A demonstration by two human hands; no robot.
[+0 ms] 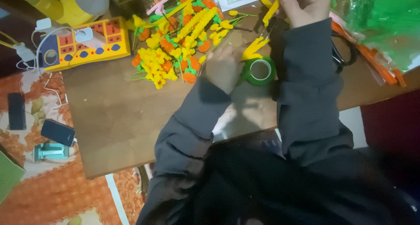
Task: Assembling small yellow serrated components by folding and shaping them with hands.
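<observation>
My left hand (224, 67) rests on the brown wooden board (118, 120), fingers curled beside a roll of green tape (260, 71) and touching its left side. A yellow flower-shaped piece (253, 49) lies just above the roll. My right hand (306, 5) is raised at the top of the view, pinching a yellow strip (270, 9) between its fingers. A heap of yellow and orange artificial flowers (177, 43) with green stems lies left of my left hand. Both arms wear dark grey sleeves.
A yellow power strip (89, 43) with white plugs and cables sits at the upper left. Two phones (57, 131) and a small teal gadget (50, 151) lie on the orange patterned cloth. Green sheets in a clear bag (380, 19) and orange strips (372, 58) lie at the right.
</observation>
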